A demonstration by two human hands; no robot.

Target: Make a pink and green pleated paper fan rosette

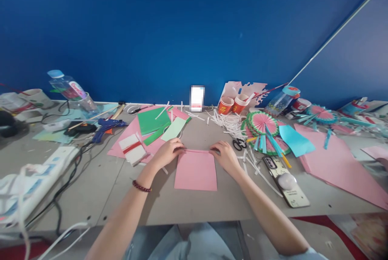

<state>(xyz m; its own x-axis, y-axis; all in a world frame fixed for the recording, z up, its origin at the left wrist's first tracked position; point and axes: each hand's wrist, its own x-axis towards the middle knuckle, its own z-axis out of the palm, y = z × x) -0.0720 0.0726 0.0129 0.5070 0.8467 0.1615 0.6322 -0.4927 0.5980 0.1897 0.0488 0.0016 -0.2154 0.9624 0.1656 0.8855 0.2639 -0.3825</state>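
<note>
My left hand [170, 151] and right hand [224, 156] are apart, each pinching a far corner of the pink sheet [195, 172], which lies on the surface [194, 208] toward me; its narrow folded edge runs left-right between them, neither hand nearer.

A small pink sheet [196, 173] lies on the grey table [157, 211], a narrow fold along its far edge. The left hand [168, 151] has its fingers at the far left corner, the right hand [224, 155] at the far right; whether they pinch or merely press is hard to tell. Black scissors [239, 144] lie just beyond the right hand, with a patterned phone [286, 182] farther right. Green paper [153, 120] and a blue glue gun [107, 128] lie to the left.
</note>
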